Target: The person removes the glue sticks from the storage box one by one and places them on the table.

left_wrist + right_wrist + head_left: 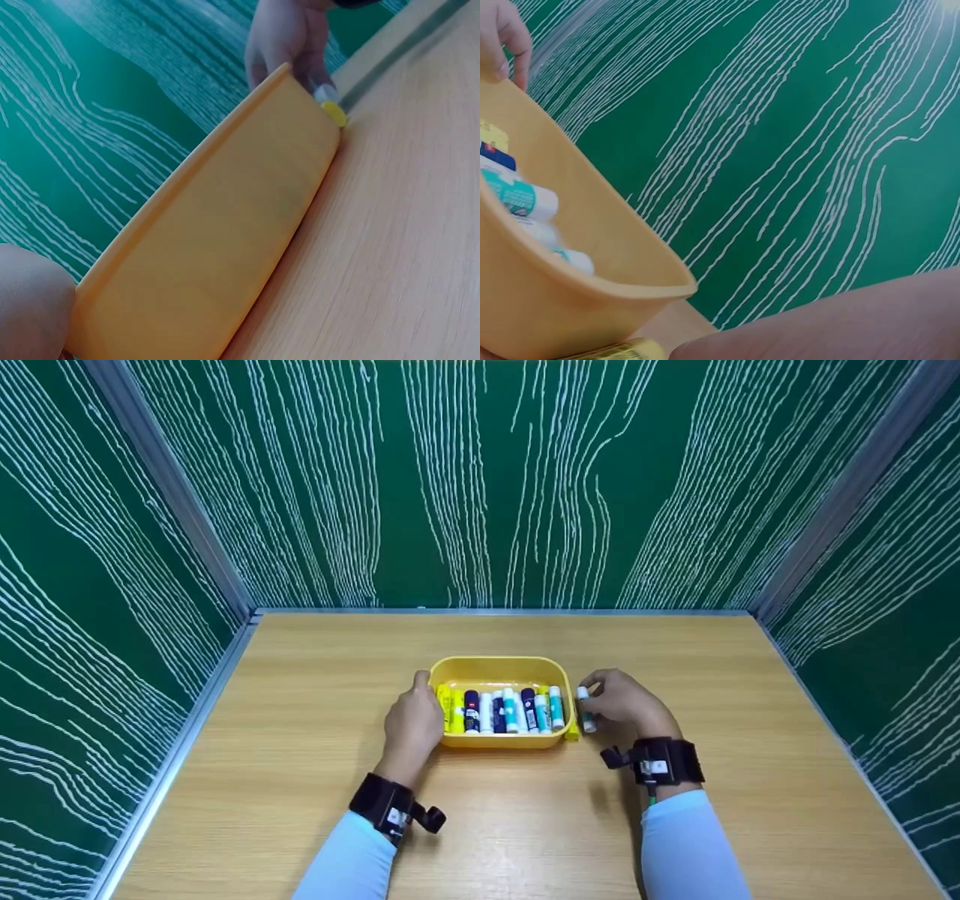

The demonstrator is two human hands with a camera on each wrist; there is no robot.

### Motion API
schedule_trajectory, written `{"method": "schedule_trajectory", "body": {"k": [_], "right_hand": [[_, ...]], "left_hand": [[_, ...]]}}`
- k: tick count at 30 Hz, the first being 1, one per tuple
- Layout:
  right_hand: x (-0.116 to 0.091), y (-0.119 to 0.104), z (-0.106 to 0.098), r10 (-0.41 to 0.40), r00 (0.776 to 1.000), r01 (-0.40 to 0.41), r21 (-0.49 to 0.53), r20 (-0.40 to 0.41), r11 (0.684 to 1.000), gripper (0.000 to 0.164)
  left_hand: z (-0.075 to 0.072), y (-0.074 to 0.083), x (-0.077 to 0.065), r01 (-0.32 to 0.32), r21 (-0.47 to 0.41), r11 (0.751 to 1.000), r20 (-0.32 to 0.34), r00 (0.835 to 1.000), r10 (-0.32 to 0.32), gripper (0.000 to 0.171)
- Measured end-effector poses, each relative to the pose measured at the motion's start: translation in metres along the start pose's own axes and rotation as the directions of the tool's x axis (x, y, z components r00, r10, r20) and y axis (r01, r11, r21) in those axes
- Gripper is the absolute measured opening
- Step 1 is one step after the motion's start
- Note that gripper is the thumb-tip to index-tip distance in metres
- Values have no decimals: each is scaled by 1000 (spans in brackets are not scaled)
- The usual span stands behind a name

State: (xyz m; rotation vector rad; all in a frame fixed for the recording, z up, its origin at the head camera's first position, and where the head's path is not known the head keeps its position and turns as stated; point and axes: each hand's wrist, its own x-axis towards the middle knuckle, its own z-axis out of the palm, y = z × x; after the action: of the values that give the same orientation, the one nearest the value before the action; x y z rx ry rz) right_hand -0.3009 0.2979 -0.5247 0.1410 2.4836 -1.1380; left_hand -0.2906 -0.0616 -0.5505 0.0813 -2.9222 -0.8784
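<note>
A yellow plastic bin (502,741) stands on the table with several glue sticks (510,711) lined up inside, in yellow, dark blue, white and teal. My left hand (414,720) grips the bin's left end at the rim. Just outside its right end, my right hand (626,701) pinches a white and teal glue stick (586,709) held roughly upright. Between that stick and the bin wall lies a yellow glue stick (573,730), partly hidden; its yellow end (334,114) also shows in the left wrist view. The held stick is out of sight in the right wrist view.
The light wooden table (315,697) is bounded at the back and sides by green panels (510,510) with white wavy lines. Grey metal strips (180,735) run along the panel edges. Both wrists wear black straps (667,761) with loose ends.
</note>
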Motion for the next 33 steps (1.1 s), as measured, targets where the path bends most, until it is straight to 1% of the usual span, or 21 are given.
{"method": "schedule_trajectory", "body": {"k": [3,7,13,17,23,33], "right_hand": [[2,1,4,8,1000,-8,-5,23,1000,45],[3,1,6,9,999,-8,-16,33,1000,45],[3,1,7,3,999,-2,-41,36,999,44],[3,1,8,2,999,-1,-47,32,999,43],[2,-1,9,-18,999,20,-68,31,997,47],[0,-1,9,43,999,-44,14,16,999,52]], "left_hand": [[0,1,0,7,1,1000,9,1000,-7,41],[-1,1,0,16,1,1000,15,1000,-16,42],[0,1,0,22,-2,1000,17,1000,-22,41],[0,0,0,12,-2,1000,9,1000,-12,41],[0,1,0,8,10,1000,7,1000,-8,40],[-1,1,1,12,1,1000,8,1000,-12,41]]}}
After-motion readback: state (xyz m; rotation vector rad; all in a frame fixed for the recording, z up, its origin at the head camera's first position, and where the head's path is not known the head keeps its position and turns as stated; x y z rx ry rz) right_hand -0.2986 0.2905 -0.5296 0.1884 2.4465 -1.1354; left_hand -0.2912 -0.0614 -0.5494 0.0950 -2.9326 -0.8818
